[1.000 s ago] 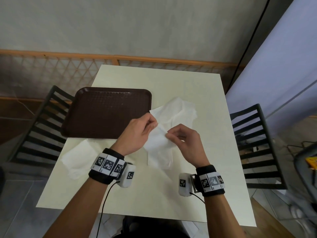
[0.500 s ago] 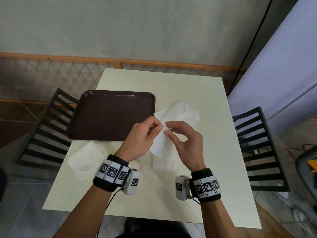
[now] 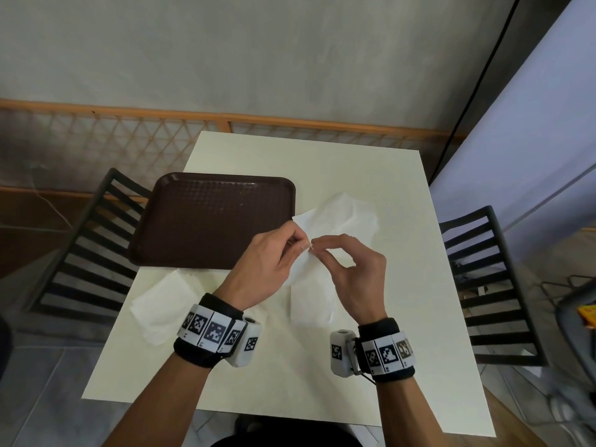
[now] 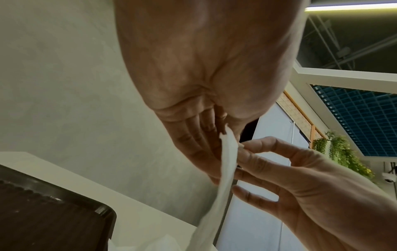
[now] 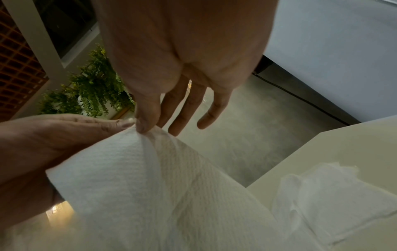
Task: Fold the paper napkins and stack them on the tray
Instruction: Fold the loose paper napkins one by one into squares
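Bringing the corners together now: left hand (image 3: 269,259) and right hand (image 3: 356,272), apart a second ago, both pinch the napkin (image 3: 309,272) — fold's starting, tray (image 3: 209,221) bare.

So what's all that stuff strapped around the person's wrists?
Both forearms are bare, no sleeves. Each wrist carries a black band: the left wristband and right wristband are ringed with white tiles printed with black square codes. A small white camera pod with its own code clips beside each band, and a thin black cable trails from the right one.
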Demonstrator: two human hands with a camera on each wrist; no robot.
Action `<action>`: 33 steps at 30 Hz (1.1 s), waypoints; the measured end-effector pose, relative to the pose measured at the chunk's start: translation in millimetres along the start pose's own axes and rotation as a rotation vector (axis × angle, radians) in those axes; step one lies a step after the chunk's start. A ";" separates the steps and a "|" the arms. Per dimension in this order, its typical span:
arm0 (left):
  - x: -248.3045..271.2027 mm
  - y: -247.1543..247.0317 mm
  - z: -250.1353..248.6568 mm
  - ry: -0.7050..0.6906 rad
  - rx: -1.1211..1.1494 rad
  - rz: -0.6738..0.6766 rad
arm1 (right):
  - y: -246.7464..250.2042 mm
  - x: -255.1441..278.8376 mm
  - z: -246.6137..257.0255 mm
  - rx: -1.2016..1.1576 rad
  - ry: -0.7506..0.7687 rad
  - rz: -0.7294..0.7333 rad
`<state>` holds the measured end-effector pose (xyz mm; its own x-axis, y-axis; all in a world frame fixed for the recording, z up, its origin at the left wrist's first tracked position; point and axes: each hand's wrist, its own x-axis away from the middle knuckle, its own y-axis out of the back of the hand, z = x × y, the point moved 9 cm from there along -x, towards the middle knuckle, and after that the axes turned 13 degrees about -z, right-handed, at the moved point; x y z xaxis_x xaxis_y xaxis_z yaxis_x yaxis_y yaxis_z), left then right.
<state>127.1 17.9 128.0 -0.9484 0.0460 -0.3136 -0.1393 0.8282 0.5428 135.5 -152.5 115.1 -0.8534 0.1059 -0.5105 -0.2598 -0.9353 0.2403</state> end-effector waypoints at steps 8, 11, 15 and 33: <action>7.6 -5.7 23.4 0.260 0.185 -0.047 | 6.3 -0.9 -8.1 0.094 0.090 -0.049; 14.3 -15.6 29.6 0.459 0.420 -0.074 | 5.8 2.2 -8.3 0.100 0.114 -0.012; 15.1 -22.1 25.7 0.445 0.423 -0.077 | 8.4 7.3 -8.9 0.084 0.138 -0.033; 8.3 4.1 14.0 0.478 0.494 -0.312 | 14.2 18.8 -50.5 -0.152 -0.459 0.158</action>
<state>122.6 29.4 116.7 -0.9220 -0.3854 0.0379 -0.3842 0.9225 0.0366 138.5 -180.9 67.2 -0.9964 0.0653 -0.0536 -0.0725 -0.9867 0.1453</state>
